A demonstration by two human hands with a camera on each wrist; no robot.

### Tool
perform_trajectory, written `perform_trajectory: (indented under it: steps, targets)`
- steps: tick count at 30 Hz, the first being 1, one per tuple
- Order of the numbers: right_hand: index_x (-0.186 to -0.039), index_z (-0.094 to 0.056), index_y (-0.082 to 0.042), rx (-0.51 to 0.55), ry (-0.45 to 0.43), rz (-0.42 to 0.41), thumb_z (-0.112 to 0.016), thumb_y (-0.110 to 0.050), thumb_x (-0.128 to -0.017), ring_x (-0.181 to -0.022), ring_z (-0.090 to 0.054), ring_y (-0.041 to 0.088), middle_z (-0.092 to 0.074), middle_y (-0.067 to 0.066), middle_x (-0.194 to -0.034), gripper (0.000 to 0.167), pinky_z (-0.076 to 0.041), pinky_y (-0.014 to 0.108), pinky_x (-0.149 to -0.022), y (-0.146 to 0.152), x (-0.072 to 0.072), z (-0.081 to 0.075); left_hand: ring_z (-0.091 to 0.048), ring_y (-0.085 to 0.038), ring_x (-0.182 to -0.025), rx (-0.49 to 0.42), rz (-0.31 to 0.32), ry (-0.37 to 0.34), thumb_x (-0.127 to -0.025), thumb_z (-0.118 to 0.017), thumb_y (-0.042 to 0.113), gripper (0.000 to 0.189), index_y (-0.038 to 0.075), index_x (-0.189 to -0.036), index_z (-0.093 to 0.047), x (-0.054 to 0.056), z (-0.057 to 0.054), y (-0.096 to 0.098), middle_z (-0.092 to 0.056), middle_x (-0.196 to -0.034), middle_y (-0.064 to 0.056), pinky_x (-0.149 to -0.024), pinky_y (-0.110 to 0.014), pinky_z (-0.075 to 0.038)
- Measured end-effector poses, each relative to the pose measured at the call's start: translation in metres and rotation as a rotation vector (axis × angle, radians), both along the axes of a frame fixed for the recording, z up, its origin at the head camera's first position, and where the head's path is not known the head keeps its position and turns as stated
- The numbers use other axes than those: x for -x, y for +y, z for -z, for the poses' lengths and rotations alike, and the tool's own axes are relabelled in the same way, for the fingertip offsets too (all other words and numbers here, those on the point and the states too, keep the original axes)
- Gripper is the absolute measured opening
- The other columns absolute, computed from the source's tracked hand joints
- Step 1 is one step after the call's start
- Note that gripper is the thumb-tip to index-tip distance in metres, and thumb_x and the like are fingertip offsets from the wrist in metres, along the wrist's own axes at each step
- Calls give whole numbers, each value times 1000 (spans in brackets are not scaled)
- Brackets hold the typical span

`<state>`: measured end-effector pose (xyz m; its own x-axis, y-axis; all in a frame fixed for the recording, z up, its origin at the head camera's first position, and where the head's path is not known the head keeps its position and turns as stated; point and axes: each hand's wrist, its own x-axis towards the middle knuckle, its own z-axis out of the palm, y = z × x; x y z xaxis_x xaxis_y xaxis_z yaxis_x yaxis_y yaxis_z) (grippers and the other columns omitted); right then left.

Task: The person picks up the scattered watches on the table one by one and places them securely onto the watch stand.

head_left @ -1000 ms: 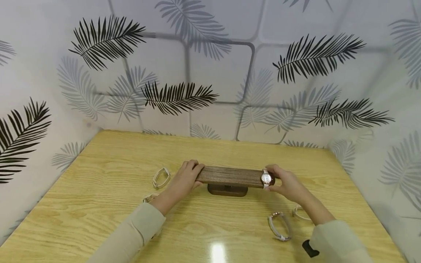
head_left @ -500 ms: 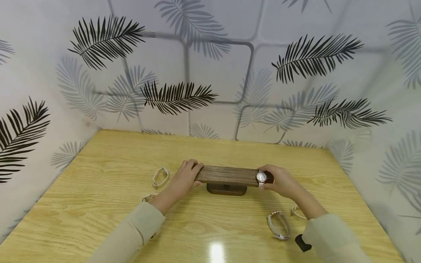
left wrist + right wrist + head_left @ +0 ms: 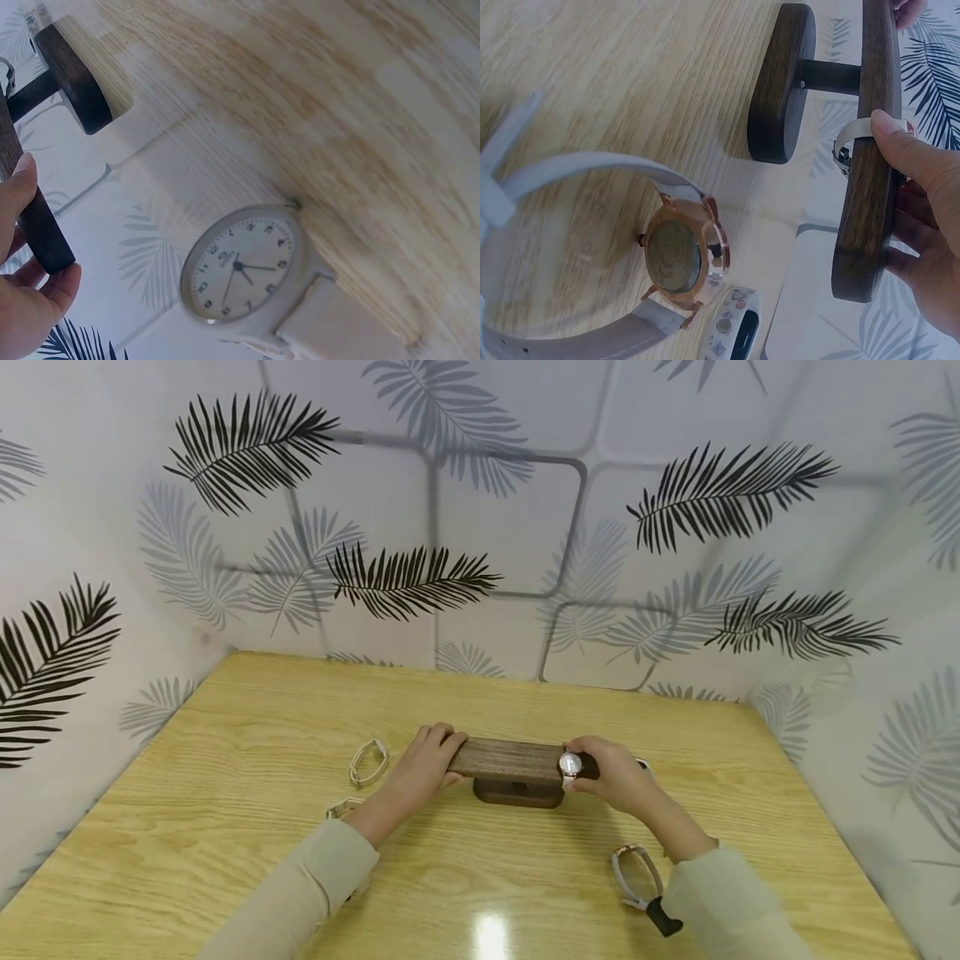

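Observation:
A dark wooden watch stand, with a long bar (image 3: 506, 760) over a small rounded base (image 3: 517, 793), stands mid-table. My left hand (image 3: 420, 768) grips the bar's left end, fingers over the top; the left wrist view shows this bar end (image 3: 46, 236) between thumb and fingers. Around the bar, right of centre, sits a wristwatch (image 3: 570, 765) with a white strap. My right hand (image 3: 613, 775) pinches this watch from its right side. In the right wrist view the thumb presses on the white strap (image 3: 853, 133), and the bar's end extends beyond the hand.
Left lie a pale looped watch (image 3: 368, 763) and another watch (image 3: 343, 807), partly behind the left arm. At right is a rose-gold watch (image 3: 679, 255) with a grey strap. Near the right sleeve lies a black piece (image 3: 663, 917). A patterned wall (image 3: 480, 527) closes the back.
My right hand has slid the watch leftward along the bar, toward the middle. The left hand keeps its grip on the bar's left end.

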<state>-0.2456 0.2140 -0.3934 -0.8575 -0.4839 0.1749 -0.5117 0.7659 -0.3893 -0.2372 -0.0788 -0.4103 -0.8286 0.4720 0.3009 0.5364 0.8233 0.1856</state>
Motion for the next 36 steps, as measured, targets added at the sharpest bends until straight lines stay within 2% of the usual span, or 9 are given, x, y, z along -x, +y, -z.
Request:
perform_trajectory:
  steps: [14, 22, 33, 36]
  targets:
    - [-126, -53, 2, 32, 1, -22, -74, -14, -78, -111, -56, 36, -57, 20, -125, 55, -48, 49, -91, -4, 2, 0, -47, -32, -113, 9, -8, 8, -85, -65, 29, 53, 4, -129, -49, 1, -2, -2, -49, -123, -16, -95, -41, -44]
    - [-121, -57, 0, 16, 14, -31, -74, -17, -78, -107, -59, 34, -60, 18, -120, 50, -50, 47, -87, -5, 3, 1, -48, -32, -110, -17, 10, 15, -84, -66, 27, 53, 2, -127, -50, 0, -2, -2, -50, -121, -17, -94, -41, -45]
    - [-118, -59, -1, 65, 91, -59, -77, -21, -74, -106, -60, 32, -62, 16, -118, 52, -51, 45, -87, -18, 6, 11, -49, -32, -111, 3, 10, 16, -84, -67, 27, 54, 1, -128, -49, 0, 0, 0, -50, -121, -18, -94, -42, -45]
    - [-119, -59, -2, 70, 89, -58, -76, -22, -74, -106, -60, 32, -62, 16, -118, 52, -51, 44, -87, -23, 5, 11, -49, -32, -112, 13, 3, 17, -84, -66, 28, 54, 2, -128, -49, 1, 1, 1, -50, -122, -17, -95, -41, -45]
